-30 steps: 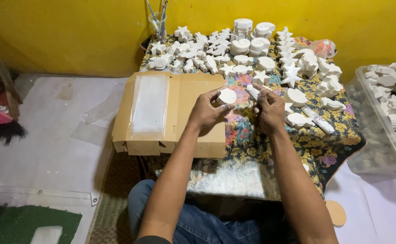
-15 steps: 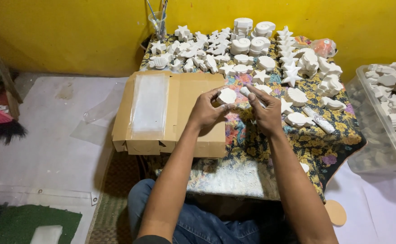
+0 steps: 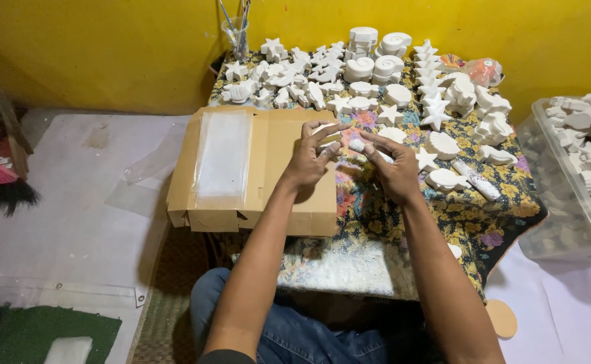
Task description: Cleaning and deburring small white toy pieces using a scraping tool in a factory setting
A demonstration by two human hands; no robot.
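My left hand (image 3: 309, 158) is over the right end of a flat cardboard box (image 3: 289, 202). It holds a round white plaster piece (image 3: 325, 128), mostly hidden behind its spread fingers. My right hand (image 3: 395, 172) is close beside it above the floral cloth. Its fingertips pinch a small white object (image 3: 357, 144), which points at the plaster piece. The two hands almost touch.
A low table with a floral cloth (image 3: 504, 195) carries several white plaster stars (image 3: 436, 116), shells (image 3: 444, 179) and spirals (image 3: 359, 67). A glass with brushes (image 3: 235, 30) stands at the back by the yellow wall. A clear bin (image 3: 545, 202) of white pieces is at the right.
My left hand has turned so its fingers now cover most of the round piece. My right hand has come a little closer to it.
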